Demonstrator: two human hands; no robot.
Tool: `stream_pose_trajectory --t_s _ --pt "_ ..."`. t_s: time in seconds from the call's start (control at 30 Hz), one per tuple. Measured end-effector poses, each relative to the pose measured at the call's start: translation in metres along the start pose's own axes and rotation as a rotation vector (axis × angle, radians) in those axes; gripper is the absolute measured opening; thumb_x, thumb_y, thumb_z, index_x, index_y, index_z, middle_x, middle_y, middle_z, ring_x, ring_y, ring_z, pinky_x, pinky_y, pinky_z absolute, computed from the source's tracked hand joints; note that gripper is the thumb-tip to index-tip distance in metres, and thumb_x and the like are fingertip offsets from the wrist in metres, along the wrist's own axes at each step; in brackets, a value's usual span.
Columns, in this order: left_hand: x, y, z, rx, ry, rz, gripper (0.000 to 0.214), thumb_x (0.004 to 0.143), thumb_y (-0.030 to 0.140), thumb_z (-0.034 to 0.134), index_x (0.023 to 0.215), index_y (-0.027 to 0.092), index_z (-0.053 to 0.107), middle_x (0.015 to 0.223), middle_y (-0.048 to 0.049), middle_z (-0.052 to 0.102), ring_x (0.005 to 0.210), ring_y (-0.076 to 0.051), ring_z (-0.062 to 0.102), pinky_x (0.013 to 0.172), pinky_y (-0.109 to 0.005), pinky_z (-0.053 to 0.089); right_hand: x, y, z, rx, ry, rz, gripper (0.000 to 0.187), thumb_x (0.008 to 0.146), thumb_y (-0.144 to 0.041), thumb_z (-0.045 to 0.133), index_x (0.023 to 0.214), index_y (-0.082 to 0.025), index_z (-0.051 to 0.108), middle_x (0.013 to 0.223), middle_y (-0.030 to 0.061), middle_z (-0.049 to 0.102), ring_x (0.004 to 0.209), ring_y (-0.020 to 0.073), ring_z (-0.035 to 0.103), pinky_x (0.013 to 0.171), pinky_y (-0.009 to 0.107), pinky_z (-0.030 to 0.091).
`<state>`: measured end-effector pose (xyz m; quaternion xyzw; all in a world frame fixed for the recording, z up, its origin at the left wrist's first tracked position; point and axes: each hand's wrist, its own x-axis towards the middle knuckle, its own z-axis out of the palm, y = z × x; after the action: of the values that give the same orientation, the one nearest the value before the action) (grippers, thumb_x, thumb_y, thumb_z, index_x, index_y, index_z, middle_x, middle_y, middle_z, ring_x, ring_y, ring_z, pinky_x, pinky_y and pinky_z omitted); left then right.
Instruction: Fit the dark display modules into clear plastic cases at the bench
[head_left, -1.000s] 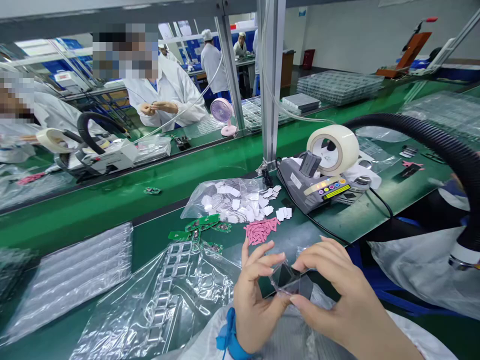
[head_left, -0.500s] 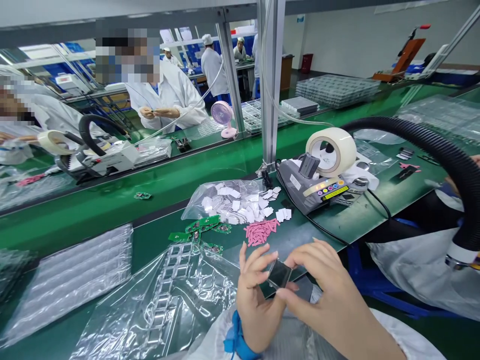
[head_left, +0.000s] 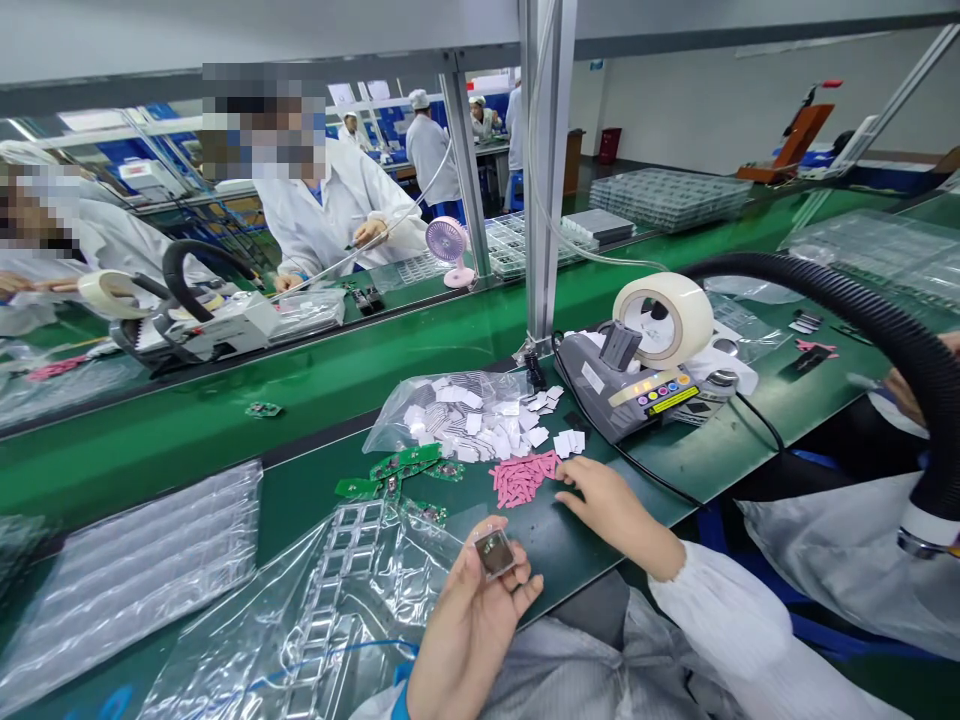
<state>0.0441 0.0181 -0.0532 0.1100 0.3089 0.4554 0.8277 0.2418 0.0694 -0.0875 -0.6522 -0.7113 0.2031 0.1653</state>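
My left hand [head_left: 487, 600] holds a small square clear-edged piece with a dark middle [head_left: 494, 553], pinched between thumb and fingers and tilted toward me. My right hand [head_left: 604, 505] reaches over the bench to the right edge of a heap of pink strips [head_left: 521, 479]. Its thumb and forefinger are apart, and no piece shows between them. Just behind the strips lie white square pieces [head_left: 571, 443] and a clear bag of white pieces [head_left: 450, 415]. Green circuit boards [head_left: 405, 461] lie left of the heap.
A grey device [head_left: 622, 385] with a tape roll [head_left: 664, 318] stands right of the metal post [head_left: 546, 200]. A black hose [head_left: 847, 290] arches over the right side. Clear plastic trays [head_left: 337, 600] cover the left front. Co-workers in white sit across the green belt [head_left: 420, 345].
Both hands were together on the square piece. My right hand has let go and moved forward to the pink strips; my left hand has lowered with the piece. The belt's circuit board shifted left.
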Motion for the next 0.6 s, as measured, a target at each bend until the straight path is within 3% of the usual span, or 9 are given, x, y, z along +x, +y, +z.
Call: stream_pose_trajectory --t_s 0.13,0.23,0.37,0.47,0.5,0.6 --pt "-0.008 -0.002 0.004 0.056 -0.106 0.016 0.033 0.076 0.041 0.065 0.102 0.022 0.065 0.079 -0.0042 0.066 0.075 -0.015 0.058 0.081 -0.036 0.047 0.024 -0.003 0.025 -0.142 -0.078 0.041 0.014 0.090 -0.027 0.056 0.093 -0.014 0.060 0.095 0.0034 0.062 0.085 0.0160 0.060 0.076 0.036 0.051" --pt "-0.010 -0.002 0.009 0.081 -0.173 0.019 0.036 0.076 0.044 0.064 0.104 0.021 0.065 0.077 -0.0046 0.066 0.073 -0.015 0.057 0.079 -0.033 0.045 0.029 -0.005 0.023 -0.177 -0.099 0.031 0.014 0.091 -0.026 0.054 0.091 -0.014 0.061 0.092 0.0029 0.063 0.083 0.0152 0.061 0.077 0.035 0.051" --pt "-0.008 0.000 0.012 0.132 -0.153 0.011 0.038 0.075 0.046 0.064 0.102 0.020 0.066 0.073 -0.0038 0.065 0.069 -0.013 0.054 0.078 -0.031 0.043 0.007 -0.016 -0.015 -0.105 -0.089 -0.065 0.013 0.088 -0.016 0.055 0.077 -0.015 0.062 0.082 0.0035 0.064 0.083 0.0162 0.060 0.078 0.033 0.047" --pt "-0.006 -0.002 0.016 0.221 -0.107 -0.004 0.042 0.073 0.049 0.065 0.100 0.018 0.067 0.074 -0.0043 0.064 0.072 -0.014 0.053 0.077 -0.029 0.041 -0.025 -0.038 -0.052 0.052 -0.044 -0.240 0.014 0.086 -0.019 0.056 0.073 -0.021 0.060 0.079 -0.0005 0.065 0.080 0.0137 0.057 0.077 0.028 0.043" --pt "-0.006 -0.003 0.018 0.252 -0.097 -0.013 0.043 0.071 0.049 0.066 0.100 0.017 0.067 0.076 -0.0050 0.064 0.074 -0.015 0.053 0.077 -0.028 0.041 -0.035 -0.046 -0.061 0.156 0.039 -0.372 0.014 0.085 -0.020 0.058 0.071 -0.021 0.060 0.074 -0.0017 0.064 0.075 0.0138 0.056 0.077 0.030 0.042" --pt "-0.005 -0.006 0.023 0.317 -0.093 -0.036 0.046 0.067 0.051 0.069 0.097 0.016 0.068 0.082 -0.0065 0.064 0.078 -0.017 0.054 0.076 -0.029 0.040 -0.055 -0.067 -0.074 0.190 0.269 -0.490 0.018 0.085 -0.014 0.056 0.069 -0.021 0.057 0.069 -0.0044 0.062 0.070 0.0137 0.051 0.085 0.039 0.033"
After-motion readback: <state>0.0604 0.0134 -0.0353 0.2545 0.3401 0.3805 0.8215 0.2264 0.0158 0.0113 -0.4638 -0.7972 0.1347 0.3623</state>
